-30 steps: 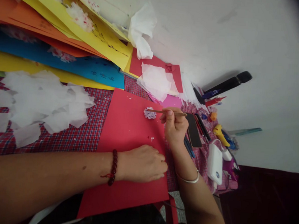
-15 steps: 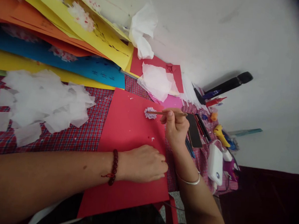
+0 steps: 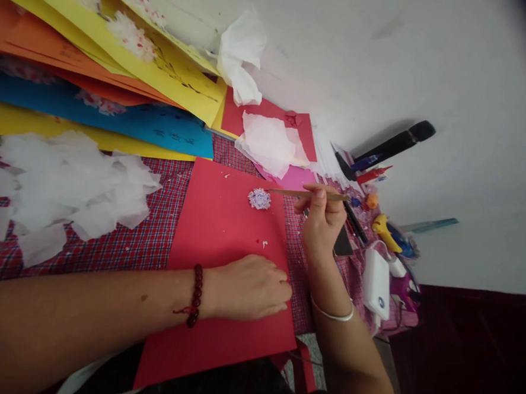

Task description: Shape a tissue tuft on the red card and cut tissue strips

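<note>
A red card sheet (image 3: 224,242) lies on the checked tablecloth (image 3: 144,243). A small crumpled white and purple paper tuft (image 3: 259,198) sits near its far edge. My right hand (image 3: 321,224) pinches a thin wooden stick (image 3: 307,194), whose tip lies just right of the tuft, clear of it. My left hand (image 3: 251,288) lies palm down on the near part of the red card, fingers together and flat, holding nothing. A red bead bracelet (image 3: 193,296) is on my left wrist.
White tissue pieces (image 3: 67,185) lie at the left. Yellow, orange and blue card sheets (image 3: 118,93) are stacked at the back left. At the right are a phone (image 3: 343,243), pens, a white device (image 3: 376,284) and a black object (image 3: 395,144) by the wall.
My right hand has drawn the stick to the right, off the paper tuft. The left hand has stayed on the red card.
</note>
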Available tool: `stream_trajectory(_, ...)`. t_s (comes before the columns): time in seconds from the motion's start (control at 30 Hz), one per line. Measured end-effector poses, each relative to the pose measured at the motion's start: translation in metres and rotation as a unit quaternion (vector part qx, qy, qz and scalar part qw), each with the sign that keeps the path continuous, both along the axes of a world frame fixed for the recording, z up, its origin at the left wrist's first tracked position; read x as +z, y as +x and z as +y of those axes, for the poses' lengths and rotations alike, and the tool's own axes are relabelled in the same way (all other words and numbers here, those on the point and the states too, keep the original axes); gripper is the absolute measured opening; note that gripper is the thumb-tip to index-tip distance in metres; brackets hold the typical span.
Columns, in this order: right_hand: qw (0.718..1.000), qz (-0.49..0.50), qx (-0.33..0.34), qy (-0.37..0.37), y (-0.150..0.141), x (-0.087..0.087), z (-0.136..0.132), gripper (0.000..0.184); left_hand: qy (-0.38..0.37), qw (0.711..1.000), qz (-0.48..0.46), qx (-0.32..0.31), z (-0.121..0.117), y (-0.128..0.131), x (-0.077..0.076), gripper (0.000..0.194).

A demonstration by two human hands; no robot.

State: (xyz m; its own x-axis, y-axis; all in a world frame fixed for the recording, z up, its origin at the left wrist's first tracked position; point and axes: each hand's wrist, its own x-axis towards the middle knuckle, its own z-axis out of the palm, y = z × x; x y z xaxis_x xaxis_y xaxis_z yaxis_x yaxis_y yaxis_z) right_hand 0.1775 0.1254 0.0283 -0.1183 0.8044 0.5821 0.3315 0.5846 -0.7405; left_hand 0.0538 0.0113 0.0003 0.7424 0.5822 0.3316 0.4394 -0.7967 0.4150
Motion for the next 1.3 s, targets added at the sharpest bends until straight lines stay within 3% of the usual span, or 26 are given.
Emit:
stream_trajectory(0.37, 0.998, -0.036, 0.042, -0.032, -0.005, -0.008, 0.002, 0.03, 0.008, 0.999, 0.041, -0.013, 0.001, -0.002, 0.006, 0.02)
stream_trajectory(0.53, 0.999, -0.032, 0.002, -0.003, -0.002, -0.009, 0.005, 0.03, 0.02, 0.999, 0.034, -0.018, 0.0, -0.002, 0.003, 0.02)
stream_trajectory(1.1, 0.998, -0.057, 0.02, -0.025, 0.0, -0.01, 0.006, 0.027, 0.01, 0.999, 0.038, -0.016, 0.0, -0.001, 0.001, 0.018)
stream_trajectory(1.3, 0.998, 0.05, 0.016, -0.032, 0.005, -0.001, 0.008, 0.027, 0.005, 1.0, 0.029, -0.012, 0.0, 0.0, -0.002, 0.018)
